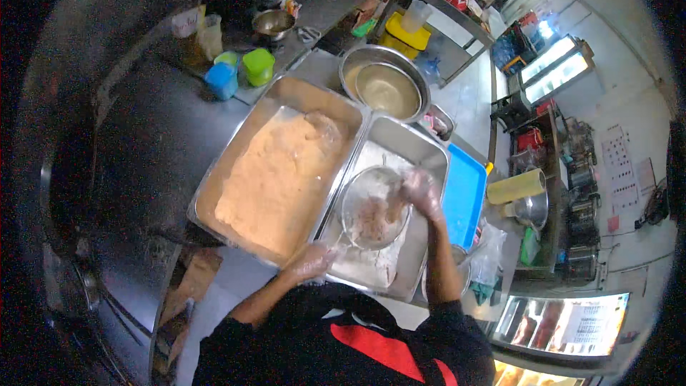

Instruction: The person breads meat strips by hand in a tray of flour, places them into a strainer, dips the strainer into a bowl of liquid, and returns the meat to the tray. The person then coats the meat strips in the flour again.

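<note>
A round mesh sieve [371,204] sits over a deep steel pan [418,264] with white powder spread on its bottom. Inside the sieve lie brownish pieces dusted with the powder. My left hand [312,261], in a clear glove, closes around the sieve's handle at its near left side. At the sieve's right rim is my gloved right hand [423,193], reaching in by the brownish pieces; its fingers are blurred, so their grip is unclear. On the left, a second steel pan [325,239] holds a wide layer of orange-tan powder [268,179].
Behind the pans stands a large steel bowl [350,64] with another bowl in it. A blue tray [464,193] lies to the right. Green [259,66] and blue [221,80] cups stand at the back left, near a small metal bowl [274,23].
</note>
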Demonstrator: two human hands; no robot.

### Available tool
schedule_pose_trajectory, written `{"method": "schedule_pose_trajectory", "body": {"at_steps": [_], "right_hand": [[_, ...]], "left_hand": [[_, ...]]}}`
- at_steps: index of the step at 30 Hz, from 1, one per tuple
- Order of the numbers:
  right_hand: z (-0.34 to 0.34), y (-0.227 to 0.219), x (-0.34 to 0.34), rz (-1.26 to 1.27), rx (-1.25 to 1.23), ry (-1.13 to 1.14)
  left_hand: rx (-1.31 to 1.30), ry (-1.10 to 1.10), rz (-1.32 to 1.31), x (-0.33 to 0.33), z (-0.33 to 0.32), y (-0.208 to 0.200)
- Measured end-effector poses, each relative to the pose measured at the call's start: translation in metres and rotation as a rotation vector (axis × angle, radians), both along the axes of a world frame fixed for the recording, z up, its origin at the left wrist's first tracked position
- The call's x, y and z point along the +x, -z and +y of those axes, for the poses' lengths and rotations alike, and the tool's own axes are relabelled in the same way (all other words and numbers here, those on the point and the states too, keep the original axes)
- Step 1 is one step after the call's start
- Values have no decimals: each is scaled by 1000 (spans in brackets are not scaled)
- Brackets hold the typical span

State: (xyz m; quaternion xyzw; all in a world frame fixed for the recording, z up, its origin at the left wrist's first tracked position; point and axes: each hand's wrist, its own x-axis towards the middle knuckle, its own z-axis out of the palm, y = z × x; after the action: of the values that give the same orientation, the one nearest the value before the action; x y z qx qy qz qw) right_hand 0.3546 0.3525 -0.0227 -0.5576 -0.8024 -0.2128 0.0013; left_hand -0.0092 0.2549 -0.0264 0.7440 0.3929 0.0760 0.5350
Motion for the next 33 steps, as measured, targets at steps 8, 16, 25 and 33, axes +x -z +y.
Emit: {"method": "schedule_pose_trajectory", "body": {"at_steps": [8,16,25,33], "right_hand": [[233,-131,8,851,-2,-79],[352,47,72,838,-74,135],[342,7,97,1181,-115,-70],[137,-63,52,1076,-627,-147]], "left_hand": [[21,20,114,8,-15,51],[-130,-20,120,18,-14,35],[-269,-92,240,39,9,-3],[-163,-153,159,45,2,-11]]}}
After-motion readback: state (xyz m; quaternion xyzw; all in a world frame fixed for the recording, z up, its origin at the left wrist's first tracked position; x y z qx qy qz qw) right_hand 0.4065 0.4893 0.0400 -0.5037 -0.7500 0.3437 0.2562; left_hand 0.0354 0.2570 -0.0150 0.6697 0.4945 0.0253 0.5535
